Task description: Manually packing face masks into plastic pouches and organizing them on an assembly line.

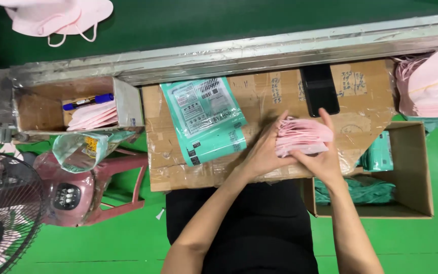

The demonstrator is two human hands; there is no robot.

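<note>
Both hands clamped on one thick stack of soft pink fabric face masks [302, 136], held just above taped brown cardboard work surface [259, 96], near black phone lying flat [320, 89]. Left hand [262, 152] pressed against stack's left edge, fingers together and curled around it; right hand [325, 160] under and behind lower right side, thumb up along right edge, other fingers mostly hidden beneath stack. Stack slightly blurred, layers fanned at near edge. Judged very light, floppy, compressible; loose layers likely to slide against each other and splay, so best squeezed from two opposite edges with flat fingers, as now, not pinched at one corner. Not fragile, though ear loops could snag. Teal printed plastic pouches [206, 119] lying flat on cardboard, well left of stack. More pink masks piled at far right [432, 83] and in small cardboard tray with blue marker [89, 101] at left. Open cardboard box with teal material [376, 190] just beside right forearm. Pink fan [11, 203] lower left, green floor below.
</note>
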